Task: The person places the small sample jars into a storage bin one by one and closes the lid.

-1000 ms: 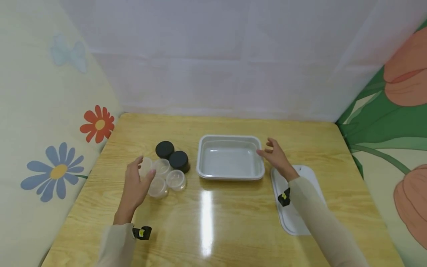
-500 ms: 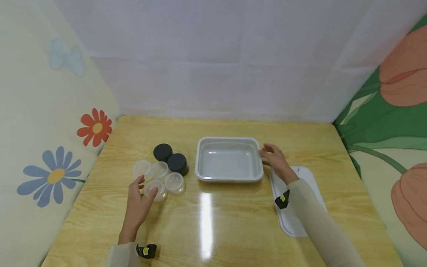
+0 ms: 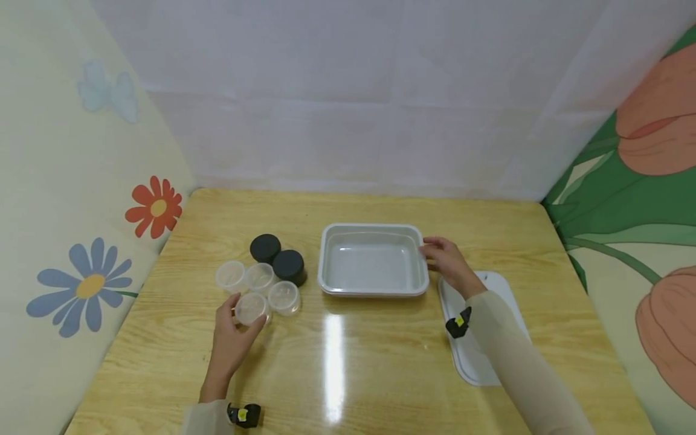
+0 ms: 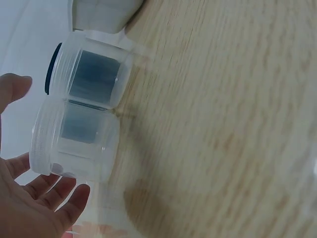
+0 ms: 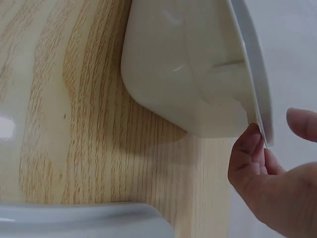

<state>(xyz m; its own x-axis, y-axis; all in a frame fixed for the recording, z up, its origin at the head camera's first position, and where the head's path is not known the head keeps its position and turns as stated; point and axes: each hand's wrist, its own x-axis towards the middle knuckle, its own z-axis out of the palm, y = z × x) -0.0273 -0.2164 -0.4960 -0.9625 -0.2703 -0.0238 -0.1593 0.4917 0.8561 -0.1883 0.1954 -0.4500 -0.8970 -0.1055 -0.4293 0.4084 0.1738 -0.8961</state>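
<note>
A clear plastic jar (image 3: 252,309) with a translucent screw lid stands nearest to my left hand (image 3: 232,343). The left fingers lie right at its side, while the thumb stands off from the lid in the left wrist view. Close by are more clear jars (image 3: 284,298) and two black-lidded jars (image 3: 289,266). On the right, my right hand (image 3: 449,261) is at the short side of a white rectangular storage box (image 3: 375,295). Its bent fingertips (image 5: 253,130) touch the underside of the rim, with the thumb (image 5: 303,123) held apart above.
A white flat lid (image 3: 477,356) with rounded corners lies on the wooden table (image 3: 380,362), partly beneath the right forearm in the head view. White cloth (image 3: 348,96) hangs behind the table, and flowered cloth (image 3: 65,181) borders the left side.
My left hand has come down and to the right, around the front jar. The right hand has lowered slightly, its fingers now at the box rim. The jars and box stay in place.
</note>
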